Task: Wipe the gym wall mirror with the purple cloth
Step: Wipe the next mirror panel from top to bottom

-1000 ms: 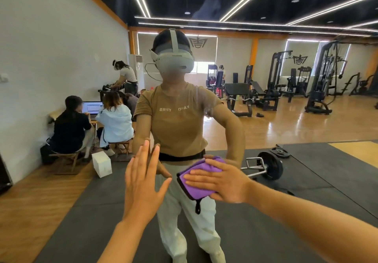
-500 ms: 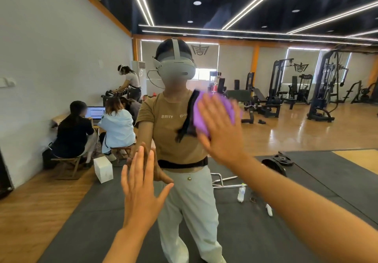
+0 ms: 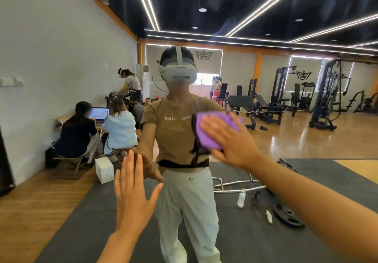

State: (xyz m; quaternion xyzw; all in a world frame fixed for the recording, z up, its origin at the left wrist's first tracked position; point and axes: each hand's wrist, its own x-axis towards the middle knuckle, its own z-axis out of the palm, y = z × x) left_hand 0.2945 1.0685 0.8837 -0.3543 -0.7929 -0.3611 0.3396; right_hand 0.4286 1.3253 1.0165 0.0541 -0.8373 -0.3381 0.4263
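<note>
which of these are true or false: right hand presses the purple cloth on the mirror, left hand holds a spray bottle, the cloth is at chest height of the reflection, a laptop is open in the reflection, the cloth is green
1. The right hand presses the purple cloth flat against the mirror. True.
2. The left hand holds a spray bottle. False: it holds nothing, fingers straight, palm toward the glass.
3. The cloth sits at chest height of the reflected person. True.
4. A laptop is open in the reflection. True.
5. The cloth is green. False: it is purple.
</note>
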